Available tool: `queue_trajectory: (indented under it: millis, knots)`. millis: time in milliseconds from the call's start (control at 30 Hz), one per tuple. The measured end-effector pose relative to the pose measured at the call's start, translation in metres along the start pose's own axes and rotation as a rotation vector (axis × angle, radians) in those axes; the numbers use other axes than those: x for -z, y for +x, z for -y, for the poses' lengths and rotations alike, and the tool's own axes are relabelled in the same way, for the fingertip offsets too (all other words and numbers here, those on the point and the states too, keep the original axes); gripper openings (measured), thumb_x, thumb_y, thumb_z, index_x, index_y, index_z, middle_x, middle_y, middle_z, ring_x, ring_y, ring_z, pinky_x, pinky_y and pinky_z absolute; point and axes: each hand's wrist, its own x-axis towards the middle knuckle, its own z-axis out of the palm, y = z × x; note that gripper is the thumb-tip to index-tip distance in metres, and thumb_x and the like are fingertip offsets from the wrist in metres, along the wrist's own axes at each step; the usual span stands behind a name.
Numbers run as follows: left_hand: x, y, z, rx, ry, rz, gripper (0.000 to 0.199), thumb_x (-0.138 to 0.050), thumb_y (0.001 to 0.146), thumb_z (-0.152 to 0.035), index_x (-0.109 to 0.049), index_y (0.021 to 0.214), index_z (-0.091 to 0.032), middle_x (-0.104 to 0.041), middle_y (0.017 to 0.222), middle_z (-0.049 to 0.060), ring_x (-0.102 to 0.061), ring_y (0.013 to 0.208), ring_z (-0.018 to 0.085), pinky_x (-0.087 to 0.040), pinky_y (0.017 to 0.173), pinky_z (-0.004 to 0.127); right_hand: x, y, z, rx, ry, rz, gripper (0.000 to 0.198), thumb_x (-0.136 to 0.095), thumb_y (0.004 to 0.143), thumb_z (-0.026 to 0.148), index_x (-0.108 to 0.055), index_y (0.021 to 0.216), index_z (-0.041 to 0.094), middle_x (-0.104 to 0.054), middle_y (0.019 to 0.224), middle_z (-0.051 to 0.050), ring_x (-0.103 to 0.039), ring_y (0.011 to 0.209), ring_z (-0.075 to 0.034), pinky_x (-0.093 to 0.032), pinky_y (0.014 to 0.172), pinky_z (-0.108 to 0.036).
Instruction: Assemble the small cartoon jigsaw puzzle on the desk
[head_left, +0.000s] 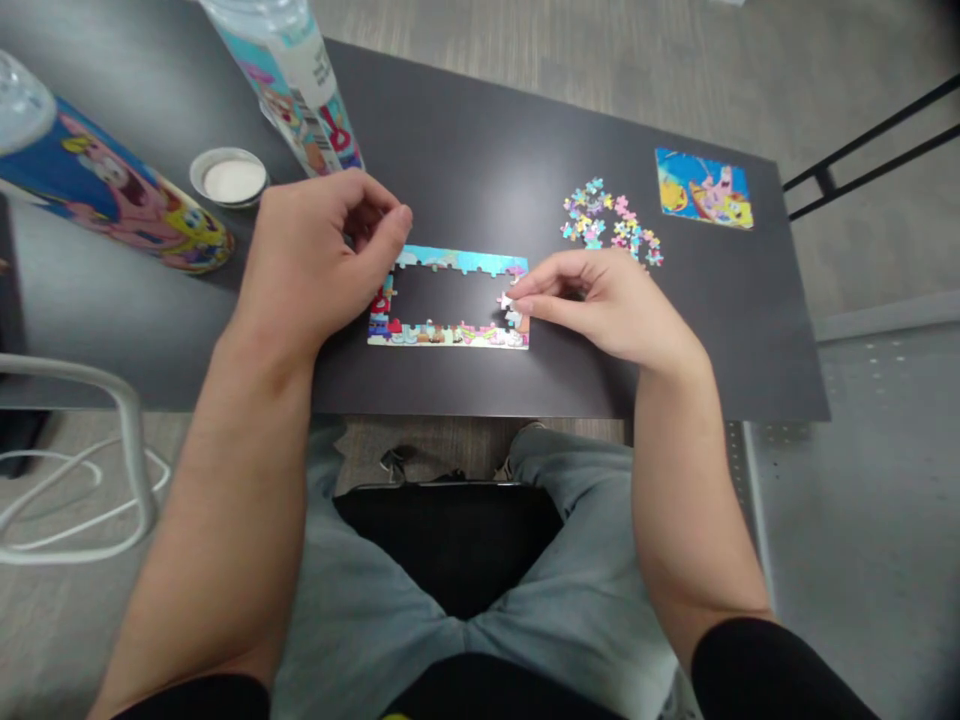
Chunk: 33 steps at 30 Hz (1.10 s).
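On the dark table lies a jigsaw puzzle frame (465, 262), its border joined all round and the dark tabletop showing through its middle. My right hand (600, 300) is at the frame's right side, thumb and forefinger pinched on a small puzzle piece (505, 300) at the inner edge. Over the upper left corner, my left hand (322, 250) is closed, thumb against curled fingers; whether anything sits between them is hidden. Loose puzzle pieces (611, 220) lie in a heap beyond my right hand.
A printed picture card (705, 188) lies at the far right of the table. Two clear-topped cartoon tubes, one nearer (127, 190) and one farther (300, 90), stand at the left beside a round white lid (229, 178). A white metal tube frame (135, 450) is at lower left.
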Motion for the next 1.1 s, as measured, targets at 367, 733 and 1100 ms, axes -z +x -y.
queue_trajectory:
  millis: [367,733,1100]
  knots:
    - [0.002,0.0,-0.005,0.051,0.019,0.019,0.031,-0.087,0.116,-0.052,-0.089,0.117,-0.022,-0.083,0.1,-0.002,-0.071,0.088,0.017,-0.053,0.087,0.032,-0.004,0.001,-0.004,0.043,-0.138,0.011,0.009,-0.102,0.108,0.037,-0.098,0.106,0.03,-0.077,0.085,-0.002,-0.069,0.08,-0.024,-0.064,0.082,-0.048]
    - [0.002,-0.001,-0.005,0.013,0.011,0.014,0.021,-0.082,0.117,-0.038,-0.091,0.118,-0.019,-0.084,0.1,-0.001,-0.072,0.089,0.016,-0.053,0.088,0.03,-0.003,0.002,-0.004,0.085,-0.203,0.011,0.01,-0.101,0.109,0.039,-0.099,0.107,0.029,-0.08,0.094,-0.003,-0.066,0.079,-0.023,-0.061,0.081,-0.048]
    - [-0.006,0.0,0.01,-0.104,0.002,-0.041,0.023,-0.085,0.12,-0.037,-0.09,0.115,-0.015,-0.08,0.094,0.0,-0.074,0.087,0.015,-0.064,0.1,0.031,-0.004,0.002,-0.004,0.118,-0.267,-0.055,0.012,-0.098,0.107,0.037,-0.087,0.103,0.033,-0.085,0.106,-0.007,-0.07,0.089,-0.029,-0.063,0.079,-0.05]
